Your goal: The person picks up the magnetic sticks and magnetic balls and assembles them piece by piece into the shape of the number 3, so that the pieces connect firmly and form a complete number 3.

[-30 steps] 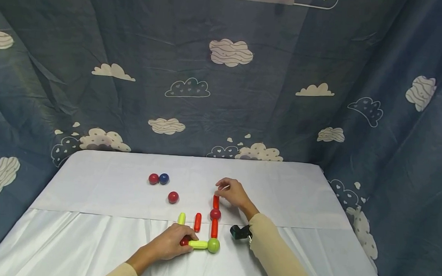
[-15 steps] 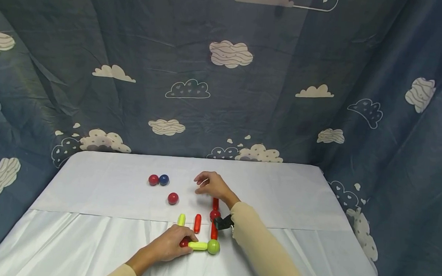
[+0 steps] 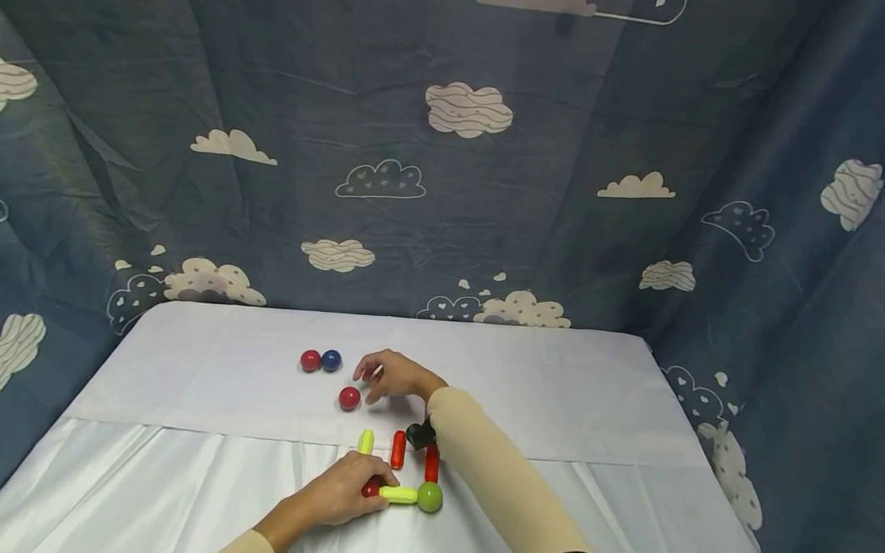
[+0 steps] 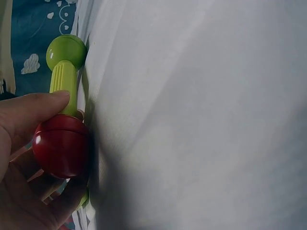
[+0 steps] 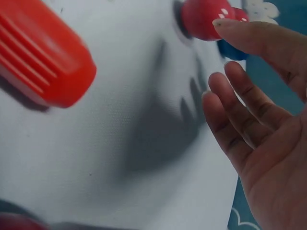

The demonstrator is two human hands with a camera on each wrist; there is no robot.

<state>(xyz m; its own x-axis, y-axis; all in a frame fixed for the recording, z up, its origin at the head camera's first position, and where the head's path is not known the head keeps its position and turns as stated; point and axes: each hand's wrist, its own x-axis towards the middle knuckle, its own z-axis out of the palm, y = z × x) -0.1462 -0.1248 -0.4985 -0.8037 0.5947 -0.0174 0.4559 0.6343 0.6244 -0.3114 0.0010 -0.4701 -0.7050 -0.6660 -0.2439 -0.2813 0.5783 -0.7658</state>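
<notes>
My left hand (image 3: pixel 341 490) holds a red ball (image 4: pixel 62 146) at the corner of a rod-and-ball assembly, its thumb on the yellow-green rod (image 4: pixel 65 79). That rod ends in a green ball (image 3: pixel 429 497), from which a red rod (image 3: pixel 432 465) runs away from me. Beyond the left hand a second yellow-green rod (image 3: pixel 365 441) shows. My right hand (image 3: pixel 395 375), fingers loosely bent and holding nothing, hovers close beside a loose red ball (image 3: pixel 349 399) without visible contact. The right forearm hides the far end of the red side.
A separate red rod (image 3: pixel 398 450) lies between the two sides of the assembly. Farther back, another red ball (image 3: pixel 310 361) and a blue ball (image 3: pixel 330 360) sit side by side on the white cloth (image 3: pixel 219 382). A dark cloud-print curtain (image 3: pixel 384 248) rises behind the table.
My right hand has left the far end of the red rods and moved left to the loose red ball. My left hand has kept its hold in place.
</notes>
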